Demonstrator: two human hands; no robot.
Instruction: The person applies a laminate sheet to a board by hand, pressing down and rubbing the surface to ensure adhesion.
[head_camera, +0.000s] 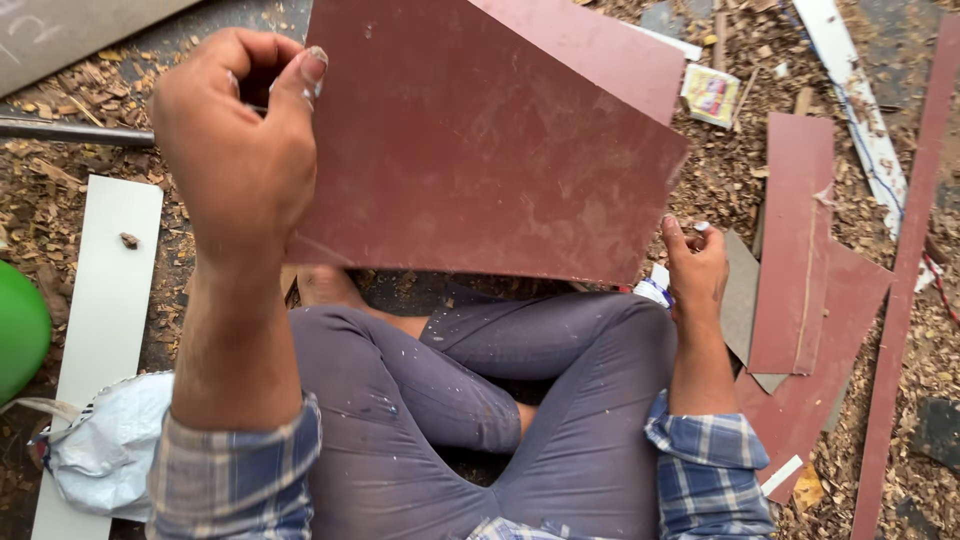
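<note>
You sit cross-legged on a floor (880, 80) thick with wood shavings, and a dark red laminate sheet (480, 150) stands above your knees, tilted up toward you. Your left hand (240, 160) is closed on its left edge, thumb over the near face and fingers curled behind, so the sheet hangs mostly from that one pinch. Your right hand (697, 270) sits just beside the lower right corner with its fingers loosely curled; I cannot tell whether it actually touches the sheet or holds something small of its own.

Judging by how flat it stays while gripped at one side, the sheet is thin, light and fairly stiff, though a panel like this will probably flex and wobble if you swing it. Its face looks smooth under the dust, so expect it to slip in a loose pinch. The cut edges and that pointed corner are likely sharp and prone to chipping. The safest hold is on two opposite edges, away from the corners, with fingers wrapped well behind.

Around you lie narrower dark red offcuts (800, 240) to your right, a white board (105, 300) and a crumpled white bag (110, 440) to your left, and a small printed packet (710, 95) beyond the sheet.
</note>
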